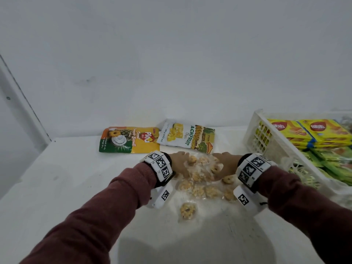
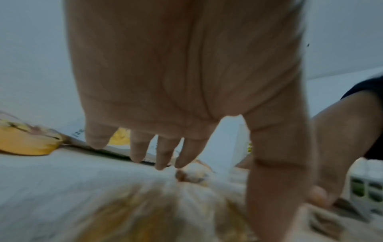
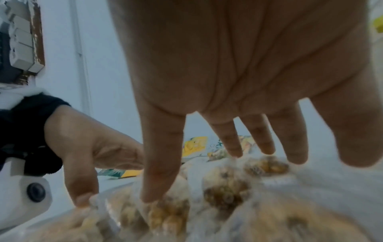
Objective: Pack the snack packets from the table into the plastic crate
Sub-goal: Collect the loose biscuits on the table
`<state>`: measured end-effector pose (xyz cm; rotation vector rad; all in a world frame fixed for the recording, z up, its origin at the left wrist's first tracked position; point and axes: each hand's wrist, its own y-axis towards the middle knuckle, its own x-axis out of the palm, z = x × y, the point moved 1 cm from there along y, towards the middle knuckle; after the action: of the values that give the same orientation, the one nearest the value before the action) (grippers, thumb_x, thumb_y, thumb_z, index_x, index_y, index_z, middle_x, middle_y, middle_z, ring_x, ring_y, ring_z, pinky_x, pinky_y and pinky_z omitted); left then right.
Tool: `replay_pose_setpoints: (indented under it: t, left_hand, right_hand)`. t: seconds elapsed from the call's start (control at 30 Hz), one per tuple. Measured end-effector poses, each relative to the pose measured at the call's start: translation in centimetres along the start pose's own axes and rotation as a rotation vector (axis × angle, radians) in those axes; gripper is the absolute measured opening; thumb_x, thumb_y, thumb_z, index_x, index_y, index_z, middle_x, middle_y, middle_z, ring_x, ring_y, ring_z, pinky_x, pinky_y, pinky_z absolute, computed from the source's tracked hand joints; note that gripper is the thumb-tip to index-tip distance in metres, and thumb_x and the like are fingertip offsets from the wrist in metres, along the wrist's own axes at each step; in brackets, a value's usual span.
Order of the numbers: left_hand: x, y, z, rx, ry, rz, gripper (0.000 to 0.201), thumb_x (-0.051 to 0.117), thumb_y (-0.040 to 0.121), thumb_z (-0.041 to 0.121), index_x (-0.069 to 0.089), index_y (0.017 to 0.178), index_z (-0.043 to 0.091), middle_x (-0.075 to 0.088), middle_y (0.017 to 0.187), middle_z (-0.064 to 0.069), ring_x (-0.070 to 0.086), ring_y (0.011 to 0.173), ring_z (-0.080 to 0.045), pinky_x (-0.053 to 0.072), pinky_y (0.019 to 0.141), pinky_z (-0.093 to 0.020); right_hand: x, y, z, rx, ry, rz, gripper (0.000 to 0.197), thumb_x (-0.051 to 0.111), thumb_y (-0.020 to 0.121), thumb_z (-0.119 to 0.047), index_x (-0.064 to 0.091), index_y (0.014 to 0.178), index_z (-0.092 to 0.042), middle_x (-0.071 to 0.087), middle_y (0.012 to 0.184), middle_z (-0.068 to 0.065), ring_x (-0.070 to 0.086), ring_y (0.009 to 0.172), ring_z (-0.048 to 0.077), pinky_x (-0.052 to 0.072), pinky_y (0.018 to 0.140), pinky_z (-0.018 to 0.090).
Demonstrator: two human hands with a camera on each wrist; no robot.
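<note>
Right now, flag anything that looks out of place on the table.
One clear-wrapped cookie packet lies alone, nearer the person than the pile of cookie packets both hands are gathering. The white crate sits tilted, not flat. Nothing looks spilled or torn.

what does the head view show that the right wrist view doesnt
Only the head view shows the crate with yellow boxes inside, one stray biscuit lying apart, and both sleeves. Only the right wrist view shows the right hand palm with its fingers straight, and the left thumb on a wrapper. Both show the biscuit pile, the left hand and the jackfruit bag.
</note>
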<state>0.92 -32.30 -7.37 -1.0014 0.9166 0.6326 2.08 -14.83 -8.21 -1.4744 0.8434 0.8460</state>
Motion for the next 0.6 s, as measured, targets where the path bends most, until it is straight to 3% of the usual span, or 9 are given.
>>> replay_pose_setpoints:
  t: [0.07, 0.13, 0.2, 0.27, 0.33, 0.37, 0.43, 0.5, 0.6]
  left_hand:
    - [0.3, -1.6, -0.6, -0.07, -0.006, 0.029, 0.078, 0.065, 0.084, 0.035, 0.025, 0.144, 0.007, 0.025, 0.146, -0.014, 0.035, 0.131, -0.028, 0.035, 0.104, -0.034]
    - [0.8, -3.5, -0.5, -0.076, 0.004, -0.062, 0.053, 0.067, 0.081, 0.039, 0.047, 0.118, 0.006, 0.049, 0.118, -0.011, 0.053, 0.101, -0.024, 0.044, 0.079, -0.027]
    - [2.3, -4.7, 0.6, -0.048, 0.1, -0.209, 0.04, 0.067, 0.081, 0.042, 0.054, 0.087, 0.005, 0.054, 0.082, -0.009, 0.051, 0.069, -0.021, 0.039, 0.059, -0.022]
    - [3.9, -5.4, 2.0, -0.005, 0.21, -0.269, 0.047, 0.069, 0.078, 0.045, 0.06, 0.098, 0.003, 0.062, 0.091, -0.012, 0.059, 0.083, -0.025, 0.043, 0.071, -0.027]
    - [5.0, -5.0, 2.7, 0.007, 0.3, -0.206, 0.057, 0.07, 0.075, 0.049, 0.059, 0.112, 0.007, 0.063, 0.101, -0.007, 0.06, 0.099, -0.025, 0.045, 0.08, -0.029]
    - [5.2, -4.7, 2.8, 0.016, 0.308, -0.161, 0.054, 0.07, 0.074, 0.049, 0.06, 0.109, 0.009, 0.062, 0.094, -0.004, 0.06, 0.094, -0.023, 0.047, 0.079, -0.031]
    - [5.0, -4.0, 2.8, 0.026, 0.272, -0.074, 0.039, 0.07, 0.076, 0.045, 0.06, 0.087, 0.009, 0.06, 0.081, -0.001, 0.06, 0.082, -0.021, 0.049, 0.071, -0.03]
    - [4.2, -3.6, 2.6, 0.009, 0.257, -0.018, 0.041, 0.068, 0.079, 0.042, 0.048, 0.067, 0.008, 0.052, 0.067, 0.001, 0.057, 0.075, -0.022, 0.044, 0.064, -0.027]
    - [2.2, -2.7, 1.7, -0.03, 0.064, -0.044, 0.038, 0.068, 0.081, 0.038, 0.049, 0.066, 0.008, 0.048, 0.06, -0.001, 0.046, 0.055, -0.016, 0.037, 0.052, -0.022]
  right_hand:
    - [-0.1, -1.4, -0.5, -0.116, 0.049, 0.034, 0.09, 0.072, 0.077, -0.035, 0.017, 0.146, -0.018, 0.031, 0.144, 0.01, 0.037, 0.13, 0.026, 0.036, 0.106, 0.035]
    - [0.5, -2.7, -1.7, -0.253, 0.052, 0.035, 0.072, 0.073, 0.078, -0.022, 0.034, 0.138, -0.015, 0.04, 0.136, 0.01, 0.043, 0.115, 0.02, 0.037, 0.095, 0.027]
    - [1.6, -3.2, -3.1, -0.339, 0.01, 0.002, 0.055, 0.072, 0.078, -0.017, 0.047, 0.126, -0.012, 0.047, 0.126, 0.009, 0.044, 0.104, 0.018, 0.037, 0.085, 0.024]
    - [2.3, -3.1, -4.0, -0.367, -0.029, -0.015, 0.046, 0.073, 0.076, -0.015, 0.053, 0.117, -0.008, 0.05, 0.114, 0.007, 0.047, 0.1, 0.02, 0.039, 0.081, 0.027]
    - [2.3, -2.7, -4.3, -0.355, -0.065, -0.004, 0.04, 0.072, 0.077, -0.015, 0.056, 0.112, -0.007, 0.047, 0.104, 0.001, 0.045, 0.093, 0.016, 0.038, 0.073, 0.025]
    - [2.1, -2.5, -4.2, -0.335, -0.09, -0.014, 0.039, 0.071, 0.077, -0.015, 0.057, 0.112, -0.007, 0.046, 0.102, 0.0, 0.044, 0.091, 0.015, 0.037, 0.067, 0.023]
    - [1.3, -2.1, -3.8, -0.304, -0.131, -0.073, 0.039, 0.07, 0.08, -0.018, 0.058, 0.114, -0.006, 0.051, 0.1, 0.002, 0.045, 0.087, 0.014, 0.033, 0.058, 0.016]
    - [-0.3, -1.6, -3.1, -0.264, -0.072, -0.085, 0.035, 0.068, 0.082, -0.02, 0.061, 0.113, -0.005, 0.057, 0.089, 0.0, 0.048, 0.073, 0.012, 0.034, 0.053, 0.013]
    - [-4.0, 0.1, -1.4, -0.142, 0.129, 0.113, 0.023, 0.061, 0.087, -0.024, 0.064, 0.088, -0.002, 0.053, 0.066, -0.002, 0.049, 0.058, 0.011, 0.039, 0.052, 0.018]
